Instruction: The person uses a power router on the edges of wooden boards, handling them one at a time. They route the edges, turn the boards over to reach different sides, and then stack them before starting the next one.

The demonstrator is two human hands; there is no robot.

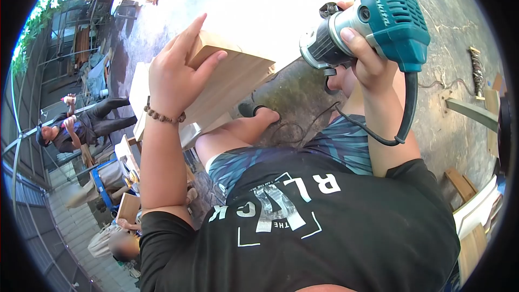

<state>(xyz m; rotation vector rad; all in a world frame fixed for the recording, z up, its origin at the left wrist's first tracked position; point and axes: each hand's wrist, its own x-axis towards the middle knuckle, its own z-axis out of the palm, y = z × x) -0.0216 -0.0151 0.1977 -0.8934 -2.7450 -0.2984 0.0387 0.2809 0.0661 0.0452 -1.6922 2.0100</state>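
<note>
A trim router [378, 24] with a teal motor cap, silver body and dark base is in my right hand [370, 57]. My thumb and fingers wrap round its body, and it lies tilted on its side with the base facing left. The black cord [412, 108] hangs from its teal end past my forearm. My left hand [181, 73] lies against the end of a thick wooden board [238, 67], thumb and fingers spread at its corner. The router base is close to the board's right end; glare hides whether they touch. Bright light washes out the board's upper side.
A person [89, 124] in dark clothes stands at the left, with another person [125, 246] lower down beside a wooden piece [128, 208]. Cord loops over the concrete floor [286, 94] near my feet. Wood offcuts [470, 238] and a metal leg [470, 112] are at the right.
</note>
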